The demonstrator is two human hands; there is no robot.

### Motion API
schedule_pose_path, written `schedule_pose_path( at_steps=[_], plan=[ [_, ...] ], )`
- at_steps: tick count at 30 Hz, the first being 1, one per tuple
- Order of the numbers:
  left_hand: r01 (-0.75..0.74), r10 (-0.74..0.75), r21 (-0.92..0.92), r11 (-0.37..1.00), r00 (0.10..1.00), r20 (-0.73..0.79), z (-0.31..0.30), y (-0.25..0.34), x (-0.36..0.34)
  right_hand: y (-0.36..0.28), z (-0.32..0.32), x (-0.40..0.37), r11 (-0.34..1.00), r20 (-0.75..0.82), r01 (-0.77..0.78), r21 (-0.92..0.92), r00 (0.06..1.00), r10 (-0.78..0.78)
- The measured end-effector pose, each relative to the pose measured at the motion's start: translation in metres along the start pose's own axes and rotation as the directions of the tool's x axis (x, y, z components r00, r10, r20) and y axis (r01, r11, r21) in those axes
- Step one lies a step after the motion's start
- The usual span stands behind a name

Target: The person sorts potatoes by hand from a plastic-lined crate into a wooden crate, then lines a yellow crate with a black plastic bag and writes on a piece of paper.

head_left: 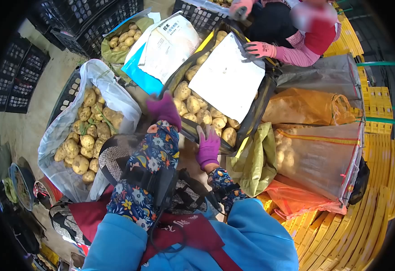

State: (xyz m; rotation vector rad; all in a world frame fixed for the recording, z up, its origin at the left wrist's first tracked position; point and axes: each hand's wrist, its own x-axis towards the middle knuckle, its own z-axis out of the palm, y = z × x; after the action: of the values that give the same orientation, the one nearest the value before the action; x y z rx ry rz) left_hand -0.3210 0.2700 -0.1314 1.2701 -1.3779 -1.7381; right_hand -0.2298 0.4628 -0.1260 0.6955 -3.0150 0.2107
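Head view — 2 hands (163, 110) (207, 147) on crate (254, 118)

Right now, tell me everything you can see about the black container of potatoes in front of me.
The black container looks soft-sided, with dark walls and a yellow strip along its rim. It lies among sacks, full of pale potatoes; a white sheet covers its far half. Your left hand is on its left edge, your right hand on the near rim, and a co-worker's pink-gloved hand rests at the far side.
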Motion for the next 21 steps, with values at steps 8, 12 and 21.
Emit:
schedule_pose_path(
  at_steps=[8, 12, 21],
  plan=[
    [0.471, -0.382, -0.316, 0.824, 0.872, 0.305, -0.03, -0.017, -0.01, 0.051, 0.017, 0.002, 0.576, 0.234, -0.301, 0.76, 0.953, 0.19],
    [0.342, -0.191, -0.315, 0.885, 0.885, 0.425, -0.018, 0.006, 0.0, 0.018, -0.025, 0.014, 0.799, -0.039, -0.041, 0.599, 0.996, 0.08],
    [0.315, -0.321, -0.136, 0.939, 0.947, -0.02, -0.041, -0.032, -0.007, 0.0, -0.01, 0.025, 0.957, -0.032, 0.064, 0.285, 0.998, -0.057]
  ],
)
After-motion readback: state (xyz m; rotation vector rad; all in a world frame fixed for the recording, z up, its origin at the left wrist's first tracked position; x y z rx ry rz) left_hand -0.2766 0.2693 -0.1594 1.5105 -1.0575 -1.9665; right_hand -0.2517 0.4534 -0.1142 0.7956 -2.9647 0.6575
